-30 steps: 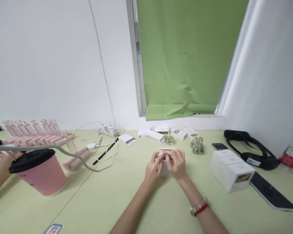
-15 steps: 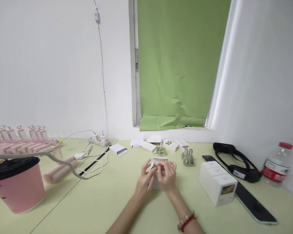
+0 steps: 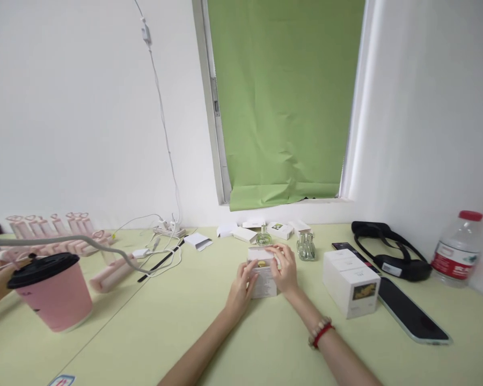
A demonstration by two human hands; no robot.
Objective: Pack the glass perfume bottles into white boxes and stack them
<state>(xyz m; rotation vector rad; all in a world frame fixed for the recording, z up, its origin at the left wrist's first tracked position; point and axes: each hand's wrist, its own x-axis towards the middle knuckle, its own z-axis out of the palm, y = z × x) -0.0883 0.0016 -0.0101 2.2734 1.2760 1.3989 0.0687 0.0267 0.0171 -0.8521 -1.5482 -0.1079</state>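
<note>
A small white box stands upright on the table with its top flap raised at the back. Something round and gold shows in its opening; the rest of it is hidden inside. My left hand grips the box's left side, thumb and fingers at the front edge. My right hand is closed about the right upper corner and flap. Just behind the box stands a clear glass perfume bottle. Several similar bottles cluster to the right of my right hand.
White boxes in a row stand to the right, beside a phone, a black strapped device and a water bottle. Opened cartons lie behind. Left are cables, a pink cup, pink tubes and another person's hand.
My fingers have moved apart from the middle of the box's opening to its sides, uncovering the gold piece. The view has shifted slightly, and another person's hand now shows at the left.
</note>
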